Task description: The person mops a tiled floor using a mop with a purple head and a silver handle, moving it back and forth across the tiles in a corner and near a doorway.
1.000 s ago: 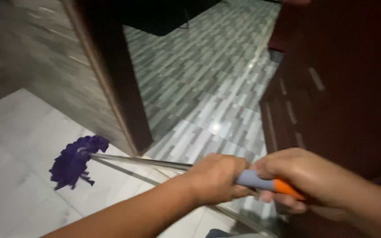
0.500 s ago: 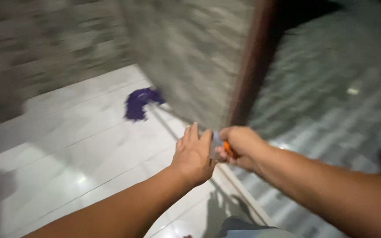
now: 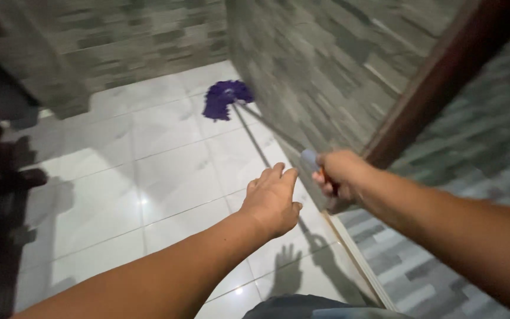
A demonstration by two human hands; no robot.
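Your mop (image 3: 249, 112) lies stretched across the white floor tiles (image 3: 149, 177), its purple head (image 3: 225, 98) against the grey stone wall (image 3: 320, 71); your right hand (image 3: 337, 174) is clenched round its handle end; your left hand (image 3: 271, 199) hovers beside, fingers spread, holding nothing.

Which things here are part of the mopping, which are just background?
In use:
- mop handle, gripped by right hand
- purple mop head on white floor tiles
- left hand, open, off the handle

Background:
- grey stone wall
- brown door frame
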